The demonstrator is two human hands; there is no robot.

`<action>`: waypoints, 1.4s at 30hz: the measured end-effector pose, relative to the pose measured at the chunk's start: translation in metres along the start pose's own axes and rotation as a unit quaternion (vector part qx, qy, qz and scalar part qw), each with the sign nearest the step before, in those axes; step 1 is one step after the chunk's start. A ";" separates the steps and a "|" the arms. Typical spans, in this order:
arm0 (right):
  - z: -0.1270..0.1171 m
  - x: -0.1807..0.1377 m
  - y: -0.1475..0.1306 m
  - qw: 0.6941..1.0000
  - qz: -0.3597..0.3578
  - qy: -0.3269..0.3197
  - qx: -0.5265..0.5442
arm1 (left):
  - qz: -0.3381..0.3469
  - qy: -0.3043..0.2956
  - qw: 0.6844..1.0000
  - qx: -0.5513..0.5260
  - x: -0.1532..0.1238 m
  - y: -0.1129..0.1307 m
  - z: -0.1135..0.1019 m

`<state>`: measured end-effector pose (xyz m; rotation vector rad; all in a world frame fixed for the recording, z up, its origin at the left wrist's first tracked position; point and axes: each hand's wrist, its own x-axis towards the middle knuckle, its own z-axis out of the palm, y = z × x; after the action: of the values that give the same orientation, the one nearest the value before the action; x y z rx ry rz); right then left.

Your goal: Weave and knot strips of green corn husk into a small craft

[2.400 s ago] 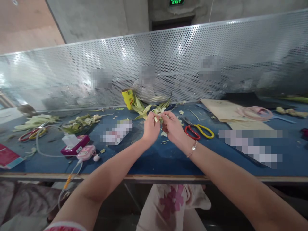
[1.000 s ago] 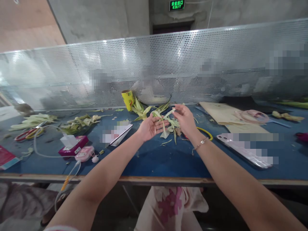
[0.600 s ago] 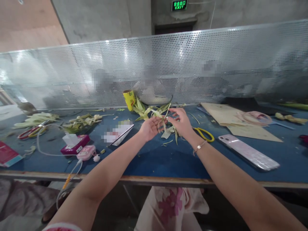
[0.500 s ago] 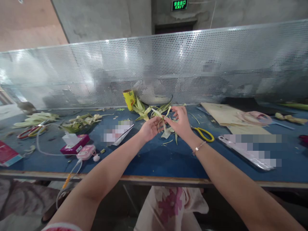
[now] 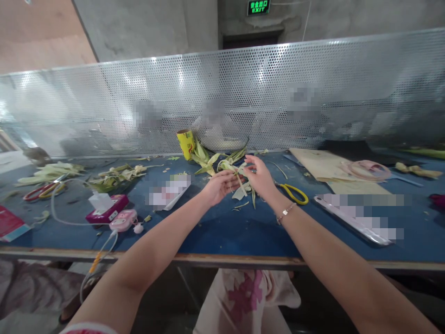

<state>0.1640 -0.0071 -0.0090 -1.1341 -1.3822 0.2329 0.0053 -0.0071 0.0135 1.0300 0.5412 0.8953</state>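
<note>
Over the middle of the blue table, my left hand (image 5: 222, 186) is turned partly palm up, its fingertips closed on a thin strip of corn husk (image 5: 239, 176). Facing it, my right hand (image 5: 259, 176) pinches the same strip between thumb and fingers. The exact fingertip contact is small and partly hidden. Pale loops of husk stick up just behind the fingers. Loose husk scraps (image 5: 241, 191) lie under the hands. Behind them rest a bunch of green husk leaves (image 5: 205, 162) and a yellow roll (image 5: 186, 144).
Yellow-handled scissors (image 5: 295, 194) lie right of my right hand, with a phone (image 5: 351, 220) beyond. Another phone (image 5: 172, 194) is left of my left hand. Further left are a purple power strip (image 5: 107, 209), red-handled scissors (image 5: 36, 191) and husk piles (image 5: 118, 177). A perforated metal screen (image 5: 104, 111) stands behind.
My left fingers have straightened a little, and my right fingers have shifted slightly. The husk strip between them has changed from sticking upward to curling in a loop.
</note>
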 end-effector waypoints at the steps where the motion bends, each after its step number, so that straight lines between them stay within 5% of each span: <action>1: -0.001 0.001 0.001 1.000 -0.002 -0.002 -0.002 | -0.004 0.004 1.000 -0.002 0.000 0.001 0.000; 13: 0.001 -0.014 -0.022 0.975 -0.184 -0.049 -0.117 | -0.005 -0.022 0.999 0.048 -0.002 0.000 -0.002; 19: 0.005 -0.023 -0.035 0.972 -0.194 -0.079 -0.108 | 0.062 -0.027 0.984 0.168 -0.003 -0.010 0.001; 27: 0.009 -0.024 -0.036 0.978 -0.160 -0.001 -0.134 | 0.148 -0.039 0.948 0.278 0.003 -0.017 -0.002; 31: 0.008 -0.021 -0.037 0.986 -0.135 -0.013 -0.101 | 0.186 -0.011 0.926 0.330 0.004 -0.018 -0.004; 42: 0.003 -0.027 -0.048 0.973 -0.210 -0.030 -0.093 | 0.206 0.046 0.898 0.386 -0.004 -0.011 0.004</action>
<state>0.1319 -0.0488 0.0085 -0.9626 -1.6871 -0.1712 0.0101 -0.0143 0.0054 1.8815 0.8051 1.1336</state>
